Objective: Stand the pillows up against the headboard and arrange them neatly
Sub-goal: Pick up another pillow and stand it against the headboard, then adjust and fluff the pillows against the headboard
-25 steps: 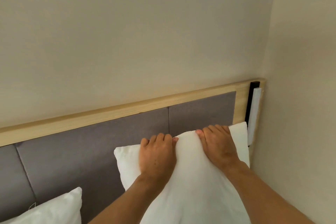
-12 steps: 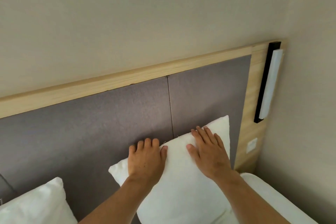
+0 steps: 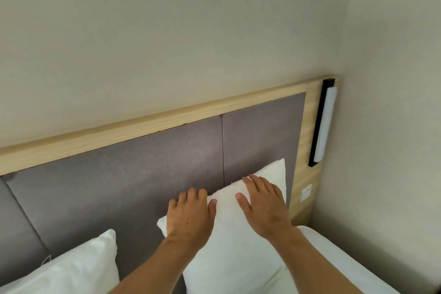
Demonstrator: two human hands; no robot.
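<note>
A white pillow [image 3: 238, 253] stands upright against the grey padded headboard [image 3: 133, 174] near its right end. My left hand [image 3: 191, 215] lies on the pillow's top left part, fingers curled over the upper edge. My right hand [image 3: 265, 205] rests flat on the pillow's upper right face, fingers spread. A second white pillow [image 3: 78, 267] leans against the headboard at the lower left, apart from the first.
A light wooden frame [image 3: 143, 126] tops the headboard. On its right post hang a black-and-white lamp bar [image 3: 322, 124] and a white wall switch [image 3: 306, 192]. The side wall stands close on the right. White bedding [image 3: 346, 262] shows at lower right.
My hands have let go of the pillow's top edge and now press flat on it. The pillow has come down to stand against the headboard. The view has dropped.
</note>
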